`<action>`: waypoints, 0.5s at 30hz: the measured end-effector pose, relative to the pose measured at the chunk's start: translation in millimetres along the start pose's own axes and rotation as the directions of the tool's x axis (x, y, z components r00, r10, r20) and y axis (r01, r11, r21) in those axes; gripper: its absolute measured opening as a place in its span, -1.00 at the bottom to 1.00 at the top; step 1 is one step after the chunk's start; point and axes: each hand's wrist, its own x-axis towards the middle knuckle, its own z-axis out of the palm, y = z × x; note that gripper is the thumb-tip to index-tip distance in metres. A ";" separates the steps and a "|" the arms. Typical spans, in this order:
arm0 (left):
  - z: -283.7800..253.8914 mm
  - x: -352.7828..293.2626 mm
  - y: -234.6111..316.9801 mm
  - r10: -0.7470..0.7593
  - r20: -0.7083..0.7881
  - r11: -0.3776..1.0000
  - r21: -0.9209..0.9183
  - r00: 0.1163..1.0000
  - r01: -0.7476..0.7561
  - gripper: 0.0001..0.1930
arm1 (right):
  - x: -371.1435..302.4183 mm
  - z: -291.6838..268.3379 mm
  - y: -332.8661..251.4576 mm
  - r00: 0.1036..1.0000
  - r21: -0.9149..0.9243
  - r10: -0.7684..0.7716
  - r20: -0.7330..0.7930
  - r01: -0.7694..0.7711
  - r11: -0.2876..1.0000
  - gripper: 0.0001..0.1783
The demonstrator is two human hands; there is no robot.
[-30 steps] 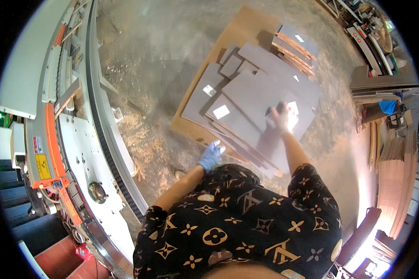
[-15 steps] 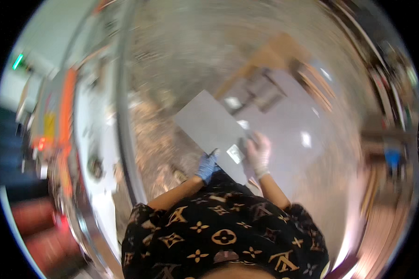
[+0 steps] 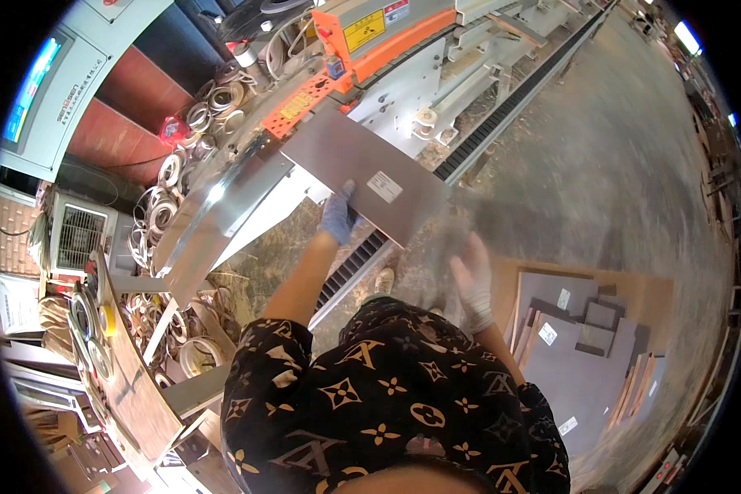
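The person, in a dark patterned shirt, is standing over a dusty concrete floor [image 3: 601, 165]. The right hand [image 3: 473, 276], in a pale glove, is hanging free above the floor with its fingers spread and nothing in them; it is blurred, so little more can be told. The left hand [image 3: 337, 216], in a blue glove, is gripping the near edge of a flat grey rectangular panel [image 3: 362, 177], which is lying partly over the sloping metal infeed of a large white and orange machine [image 3: 387, 49] and partly over the black ribbed track beside it. Judging from this, one panel is being fed to the machine while many are waiting: a stack of grey rectangular panels [image 3: 576, 362] is lying on a brown sheet to the person's right, well apart from the machine.

A small white rectangular label [image 3: 384, 187] is sitting on the held panel, just beside the left hand. Similar white labels are showing on several stacked panels. Farther off, a yellow rectangular warning sticker [image 3: 364, 29] and a smaller red one are sitting on the machine's orange housing.
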 end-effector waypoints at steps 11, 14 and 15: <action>-10.3 118.5 42.9 -0.009 -0.295 0.977 -0.208 0.955 -0.055 -0.63 | -13.4 -3.3 -17.1 0.922 0.296 0.377 -0.089 -0.336 0.894 -0.40; -7.8 132.6 37.7 0.057 -0.273 0.974 -0.197 0.960 -0.114 -0.61 | -18.4 -7.8 -15.1 0.930 0.296 0.343 -0.130 -0.294 0.909 -0.41; -10.4 147.9 31.5 0.076 -0.246 0.970 -0.205 0.966 -0.129 -0.60 | -20.7 -8.9 -13.6 0.935 0.325 0.328 -0.138 -0.270 0.906 -0.42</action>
